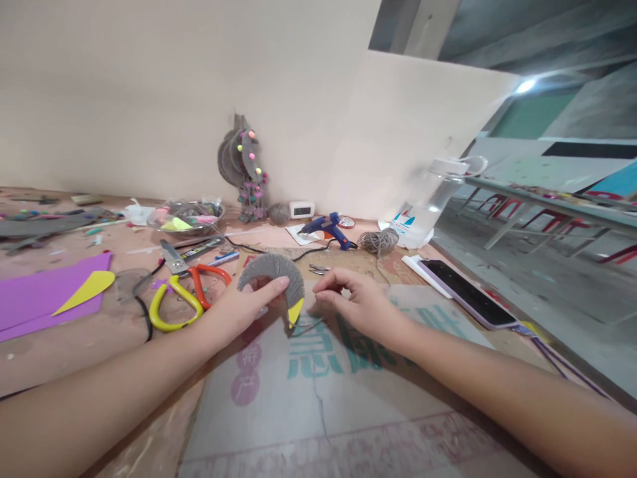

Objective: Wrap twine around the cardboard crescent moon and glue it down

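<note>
We find the left hand (239, 309) clamped on a crescent-shaped piece wrapped in grey twine (275, 273), thumb pressed along its inner curve, fingers hidden behind it. The piece stands upright above a sheet of printed cardboard (308, 398); its bare yellow tip (295, 311) points down, just right of the thumb — outside the grip. The right hand (361, 305) sits just beside that tip, fingertips (322, 292) pinched together; a thin strand of twine (303, 326) trails below the tip toward them, but we cannot tell whether the pinch actually holds it. Left of the crescent lie yellow-handled scissors (166, 302) and orange-handled scissors (209, 279), close together on the table (74, 345). Behind the hands — a blue glue gun (328, 229) and a ball of grey twine (378, 241), near each other. A phone (465, 292) lies to the right near the table edge. A purple foam sheet (34, 292) carries a yellow cut-out (84, 290) at far left.
</note>
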A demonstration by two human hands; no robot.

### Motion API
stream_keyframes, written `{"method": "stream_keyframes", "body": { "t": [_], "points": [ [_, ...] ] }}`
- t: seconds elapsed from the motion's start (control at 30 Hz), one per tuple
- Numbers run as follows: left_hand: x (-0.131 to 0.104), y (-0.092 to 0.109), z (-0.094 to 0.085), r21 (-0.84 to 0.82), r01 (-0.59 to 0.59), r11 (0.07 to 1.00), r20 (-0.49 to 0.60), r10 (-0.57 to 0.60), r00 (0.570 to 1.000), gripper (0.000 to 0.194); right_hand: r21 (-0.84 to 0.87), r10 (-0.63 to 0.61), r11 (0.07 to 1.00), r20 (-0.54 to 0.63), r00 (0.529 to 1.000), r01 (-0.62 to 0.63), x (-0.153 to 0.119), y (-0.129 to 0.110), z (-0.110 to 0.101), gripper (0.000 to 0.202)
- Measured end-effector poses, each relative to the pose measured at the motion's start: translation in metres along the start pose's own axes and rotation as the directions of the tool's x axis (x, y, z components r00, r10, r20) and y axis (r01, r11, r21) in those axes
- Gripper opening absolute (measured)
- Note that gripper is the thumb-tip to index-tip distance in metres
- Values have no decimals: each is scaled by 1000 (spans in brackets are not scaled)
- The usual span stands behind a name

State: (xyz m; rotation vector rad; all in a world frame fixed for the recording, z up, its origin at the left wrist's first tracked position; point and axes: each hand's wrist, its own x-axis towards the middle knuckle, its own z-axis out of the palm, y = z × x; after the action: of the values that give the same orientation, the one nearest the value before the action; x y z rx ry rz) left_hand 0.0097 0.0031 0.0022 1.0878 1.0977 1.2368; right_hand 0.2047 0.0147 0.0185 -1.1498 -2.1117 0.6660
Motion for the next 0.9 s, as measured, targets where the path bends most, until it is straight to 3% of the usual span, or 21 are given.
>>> {"method": "stream_keyframes", "body": {
  "t": [0.17,0.3,0.37,0.53,0.67,0.77,0.9],
  "points": [
    [1,-3,-1,20,-11,1000,5,11,1000,21,-158,-39,987,-111,993,21,18,10,-32,20],
    [2,-3,-2,59,-23,998,4,22,1000,19,-215,64,973,-117,991,-88,33,39,-52,18],
    [2,-1,-3,97,-41,994,0,41,999,19,-283,41,957,-91,995,-65,33,49,-49,26],
    [1,3,-1,89,-42,995,36,39,999,19,-523,-199,819,124,972,234,25,54,-30,27],
    [0,5,-1,59,6,998,22,-8,1000,21,-626,-220,723,193,956,293,25,57,-24,27],
    [1,4,-2,66,25,997,38,-27,999,21,-647,-225,727,91,970,229,28,60,-26,24],
    [3,1,-5,59,45,997,40,-47,998,20,-426,-166,902,-173,971,78,24,47,-29,27]
  ]
}}
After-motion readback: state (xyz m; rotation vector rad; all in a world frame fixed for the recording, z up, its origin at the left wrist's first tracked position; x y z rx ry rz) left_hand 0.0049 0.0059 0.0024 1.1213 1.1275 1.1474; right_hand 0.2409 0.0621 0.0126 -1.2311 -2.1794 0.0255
